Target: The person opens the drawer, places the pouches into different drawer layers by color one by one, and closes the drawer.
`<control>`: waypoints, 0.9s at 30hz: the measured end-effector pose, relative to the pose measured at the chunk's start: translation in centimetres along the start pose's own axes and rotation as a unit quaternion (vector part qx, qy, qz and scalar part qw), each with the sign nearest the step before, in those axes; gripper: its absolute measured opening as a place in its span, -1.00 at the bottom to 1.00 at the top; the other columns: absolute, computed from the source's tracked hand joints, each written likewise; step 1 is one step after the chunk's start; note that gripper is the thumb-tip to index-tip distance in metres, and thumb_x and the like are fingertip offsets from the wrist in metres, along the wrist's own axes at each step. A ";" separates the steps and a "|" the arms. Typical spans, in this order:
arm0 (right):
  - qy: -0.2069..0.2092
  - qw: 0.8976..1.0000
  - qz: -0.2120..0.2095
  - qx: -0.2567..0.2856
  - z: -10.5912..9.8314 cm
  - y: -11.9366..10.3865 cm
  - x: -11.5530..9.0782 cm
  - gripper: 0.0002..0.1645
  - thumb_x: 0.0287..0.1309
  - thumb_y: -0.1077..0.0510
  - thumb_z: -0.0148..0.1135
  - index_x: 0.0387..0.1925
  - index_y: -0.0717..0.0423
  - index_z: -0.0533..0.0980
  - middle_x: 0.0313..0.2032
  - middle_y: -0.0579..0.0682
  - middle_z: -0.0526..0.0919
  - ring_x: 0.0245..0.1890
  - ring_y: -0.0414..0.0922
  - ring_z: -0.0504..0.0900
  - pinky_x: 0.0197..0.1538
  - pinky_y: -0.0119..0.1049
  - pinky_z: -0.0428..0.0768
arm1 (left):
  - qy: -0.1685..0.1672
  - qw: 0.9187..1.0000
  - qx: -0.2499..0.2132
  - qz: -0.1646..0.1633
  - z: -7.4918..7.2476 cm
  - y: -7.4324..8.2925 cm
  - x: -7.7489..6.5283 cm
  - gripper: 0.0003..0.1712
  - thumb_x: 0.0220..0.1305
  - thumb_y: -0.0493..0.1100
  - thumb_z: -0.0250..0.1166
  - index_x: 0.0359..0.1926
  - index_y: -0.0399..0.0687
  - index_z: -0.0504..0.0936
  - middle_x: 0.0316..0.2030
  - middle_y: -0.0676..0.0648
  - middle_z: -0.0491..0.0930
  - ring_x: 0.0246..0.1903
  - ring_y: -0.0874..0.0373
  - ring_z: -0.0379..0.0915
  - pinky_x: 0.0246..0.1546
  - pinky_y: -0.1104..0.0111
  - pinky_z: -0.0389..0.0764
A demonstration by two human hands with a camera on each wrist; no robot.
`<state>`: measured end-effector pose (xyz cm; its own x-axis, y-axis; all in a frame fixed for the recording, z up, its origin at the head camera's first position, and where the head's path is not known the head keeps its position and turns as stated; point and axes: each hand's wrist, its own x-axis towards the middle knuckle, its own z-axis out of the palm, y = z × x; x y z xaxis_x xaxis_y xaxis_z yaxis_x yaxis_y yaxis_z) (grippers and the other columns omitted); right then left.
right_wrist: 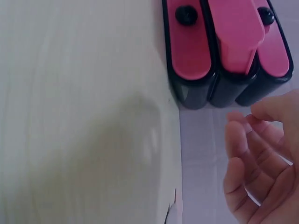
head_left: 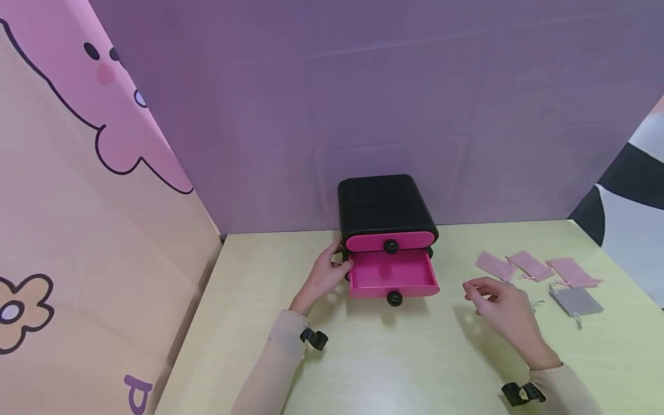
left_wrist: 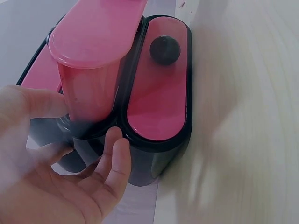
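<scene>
A small black drawer cabinet (head_left: 386, 204) with pink drawer fronts stands against the purple backdrop. Its middle drawer (head_left: 391, 271) is pulled out, and the part of its inside that shows holds nothing. The top drawer (head_left: 368, 241) is closed, as is the bottom drawer (left_wrist: 159, 93). My left hand (head_left: 324, 278) holds the cabinet's left side, thumb by the middle drawer and fingers along the black casing. To the right of the cabinet, my right hand (head_left: 500, 314) hovers over the table with loosely bent fingers and holds nothing.
Three pink drawstring pouches (head_left: 573, 272) lie at the table's right, with a grey pouch (head_left: 577, 301) in front of them. Another cord shows beside my right hand, its pouch mostly hidden. A printed cloth (head_left: 104, 230) hangs along the left.
</scene>
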<state>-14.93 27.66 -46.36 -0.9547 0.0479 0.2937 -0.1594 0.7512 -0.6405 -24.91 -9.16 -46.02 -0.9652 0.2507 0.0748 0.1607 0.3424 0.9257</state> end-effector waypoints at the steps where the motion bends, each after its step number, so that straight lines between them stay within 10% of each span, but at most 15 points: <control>1: 0.000 1.000 0.001 -0.006 -0.1 0.3 0.0 -0.69 0.49 0.00 0.27 -0.04 0.12 0.76 -0.30 0.01 0.86 -0.55 -0.35 0.70 -0.44 -0.42 0.50 | 0.001 1.000 0.000 0.001 0.0 0.0 0.0 -0.18 0.49 -0.10 0.24 0.68 0.10 0.20 0.37 -0.22 0.49 -0.16 0.00 0.71 -0.14 0.33 0.65; 27: -0.012 0.996 0.068 -0.053 -3.9 6.4 -0.5 -0.53 0.46 -0.14 0.29 0.09 0.14 0.74 -0.16 0.22 0.85 -0.39 -0.71 0.45 -0.38 -0.43 0.46 | -0.011 1.000 0.008 -0.005 -0.2 -0.3 0.0 -0.17 0.49 -0.04 0.24 0.69 0.21 0.19 0.32 -0.17 0.53 -0.16 0.09 0.73 -0.04 0.25 0.68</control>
<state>-14.46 34.99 -47.85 -0.9718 0.1388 0.1905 -0.0018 0.8036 -0.5951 -25.00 -9.42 -46.23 -0.9623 0.2660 0.0571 0.1539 0.3591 0.9205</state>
